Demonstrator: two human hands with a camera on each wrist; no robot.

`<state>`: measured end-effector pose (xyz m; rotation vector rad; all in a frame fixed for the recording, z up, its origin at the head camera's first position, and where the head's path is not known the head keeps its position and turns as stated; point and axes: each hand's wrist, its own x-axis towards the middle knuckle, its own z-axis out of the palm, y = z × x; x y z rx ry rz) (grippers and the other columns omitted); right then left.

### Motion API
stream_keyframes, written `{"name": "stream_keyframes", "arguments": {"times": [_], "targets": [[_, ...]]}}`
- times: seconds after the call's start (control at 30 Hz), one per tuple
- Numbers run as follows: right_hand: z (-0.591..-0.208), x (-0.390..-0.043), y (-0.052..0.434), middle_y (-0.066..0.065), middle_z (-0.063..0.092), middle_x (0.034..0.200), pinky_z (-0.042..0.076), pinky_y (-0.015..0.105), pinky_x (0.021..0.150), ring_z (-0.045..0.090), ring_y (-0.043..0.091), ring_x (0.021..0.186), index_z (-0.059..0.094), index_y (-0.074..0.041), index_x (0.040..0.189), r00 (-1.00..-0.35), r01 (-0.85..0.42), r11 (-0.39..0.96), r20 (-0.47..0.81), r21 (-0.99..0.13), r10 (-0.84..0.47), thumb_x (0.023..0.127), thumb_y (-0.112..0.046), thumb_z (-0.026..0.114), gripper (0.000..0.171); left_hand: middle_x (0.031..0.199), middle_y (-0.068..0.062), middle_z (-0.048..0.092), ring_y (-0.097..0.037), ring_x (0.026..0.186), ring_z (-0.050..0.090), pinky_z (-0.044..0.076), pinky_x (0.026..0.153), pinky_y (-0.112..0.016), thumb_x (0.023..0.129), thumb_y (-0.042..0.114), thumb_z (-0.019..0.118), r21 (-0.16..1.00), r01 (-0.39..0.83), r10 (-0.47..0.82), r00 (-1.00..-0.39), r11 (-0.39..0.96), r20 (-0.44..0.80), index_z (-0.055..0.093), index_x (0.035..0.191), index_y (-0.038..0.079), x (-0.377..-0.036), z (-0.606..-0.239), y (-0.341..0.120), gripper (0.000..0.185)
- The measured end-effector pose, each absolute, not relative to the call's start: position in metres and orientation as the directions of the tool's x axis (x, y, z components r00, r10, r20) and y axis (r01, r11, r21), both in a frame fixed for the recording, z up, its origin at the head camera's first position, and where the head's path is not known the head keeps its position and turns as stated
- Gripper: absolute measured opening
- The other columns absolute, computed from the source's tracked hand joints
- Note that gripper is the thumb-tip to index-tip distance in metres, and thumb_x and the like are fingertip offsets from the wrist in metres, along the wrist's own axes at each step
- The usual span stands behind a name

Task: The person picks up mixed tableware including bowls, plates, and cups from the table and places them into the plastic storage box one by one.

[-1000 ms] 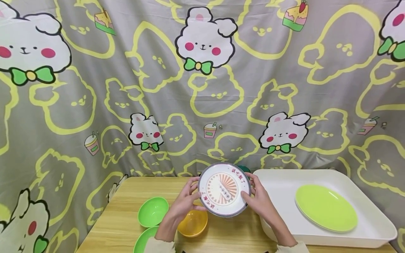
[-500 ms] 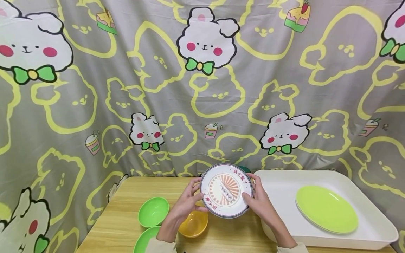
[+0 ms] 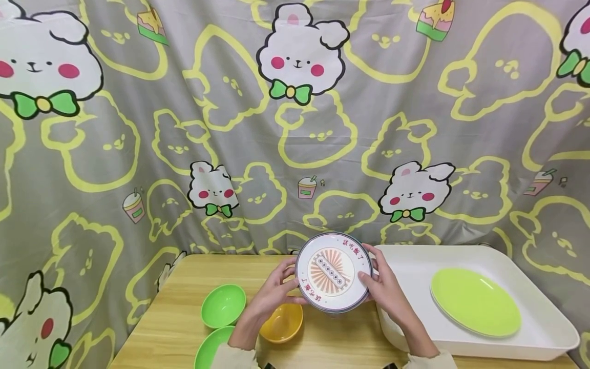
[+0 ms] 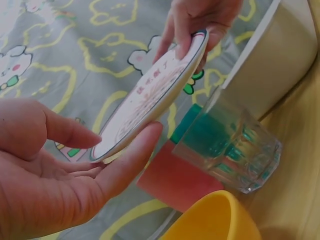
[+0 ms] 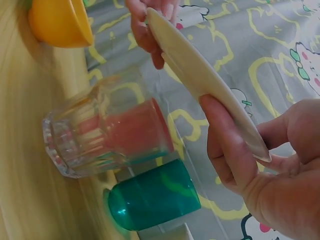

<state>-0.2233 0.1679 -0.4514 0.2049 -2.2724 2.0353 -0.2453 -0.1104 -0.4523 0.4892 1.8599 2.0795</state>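
Both hands hold a round white plate (image 3: pixel 334 297) above the table, its printed face tilted toward the head camera. It has a dark blue rim, red characters and an orange ray design in the middle. My left hand (image 3: pixel 274 289) pinches the left edge between thumb and fingers. On the right edge, my right hand (image 3: pixel 387 287) grips with the thumb on the face. The right wrist view shows the plate's plain underside (image 5: pixel 200 70). Below the plate stand a clear glass (image 5: pixel 95 135), a teal cup (image 5: pixel 157 197) and a pink cup (image 4: pixel 175 177).
An orange bowl (image 3: pixel 282 325) sits under the left forearm, with two green bowls (image 3: pixel 223 306) to its left. At the right, a large white tray (image 3: pixel 405 261) holds a lime green oval plate (image 3: pixel 475 302). A patterned curtain (image 3: pixel 322 154) hangs behind the wooden table (image 3: pixel 170 307).
The plate has shifted slightly right and its tilt has changed, so glare has left the printed middle. The teal cup behind its rim is now hidden in the head view. Both hands keep their hold.
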Motion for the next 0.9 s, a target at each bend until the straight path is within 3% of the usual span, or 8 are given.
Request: {"name": "stream_keyframes", "arguments": {"times": [0.27,0.43,0.53,0.7,0.9], "targets": [[-0.448,-0.221,0.178,0.028,0.051,0.127,0.06,0.047,0.05,0.068,0.028,0.076,0.03,-0.018,0.159,-0.986,-0.164,0.131,0.162,-0.978,-0.027,0.102,0.003,0.053,0.065,0.145,-0.029,0.044,-0.029,0.108,0.065,0.06,0.089,-0.051,0.105,0.003,0.053,0.998,0.006,0.476,-0.879,-0.063,0.035,0.029,0.158,0.0,-0.244,-0.45,-0.114,0.058],[-0.447,-0.224,0.188,0.029,0.053,0.127,0.059,0.045,0.049,0.066,0.026,0.074,0.032,-0.018,0.159,-0.982,-0.188,0.154,0.187,-0.97,-0.02,0.102,0.002,0.054,0.064,0.147,-0.033,0.043,-0.043,0.118,0.061,0.057,0.094,-0.053,0.106,0.006,0.053,0.995,0.099,0.457,-0.885,0.006,0.085,0.026,0.158,-0.001,-0.242,-0.442,-0.125,0.059],[-0.445,-0.224,0.195,0.031,0.051,0.13,0.06,0.046,0.051,0.068,0.025,0.077,0.03,-0.016,0.16,-0.979,-0.205,0.168,0.205,-0.964,-0.023,0.102,0.004,0.053,0.065,0.147,-0.033,0.045,-0.049,0.124,0.056,0.056,0.097,-0.053,0.108,0.008,0.052,0.981,0.185,0.432,-0.891,0.063,0.14,0.031,0.156,-0.001,-0.241,-0.434,-0.136,0.053],[-0.435,-0.224,0.214,0.033,0.048,0.133,0.061,0.044,0.051,0.068,0.024,0.077,0.028,-0.013,0.161,-0.962,-0.271,0.247,0.273,-0.93,-0.028,0.103,0.003,0.051,0.065,0.147,-0.028,0.049,-0.045,0.129,0.054,0.052,0.103,-0.053,0.108,0.008,0.05,0.96,0.241,0.398,-0.902,0.139,0.169,0.04,0.152,-0.002,-0.238,-0.423,-0.159,0.045],[-0.418,-0.22,0.236,0.033,0.048,0.138,0.06,0.037,0.051,0.067,0.03,0.087,0.026,-0.01,0.162,-0.939,-0.319,0.434,0.342,-0.842,-0.025,0.105,-0.003,0.05,0.063,0.145,-0.028,0.052,-0.041,0.129,0.056,0.051,0.105,-0.036,0.104,0.002,0.054,0.93,0.298,0.332,-0.918,0.216,0.217,0.048,0.144,-0.01,-0.236,-0.417,-0.192,0.041]]}}
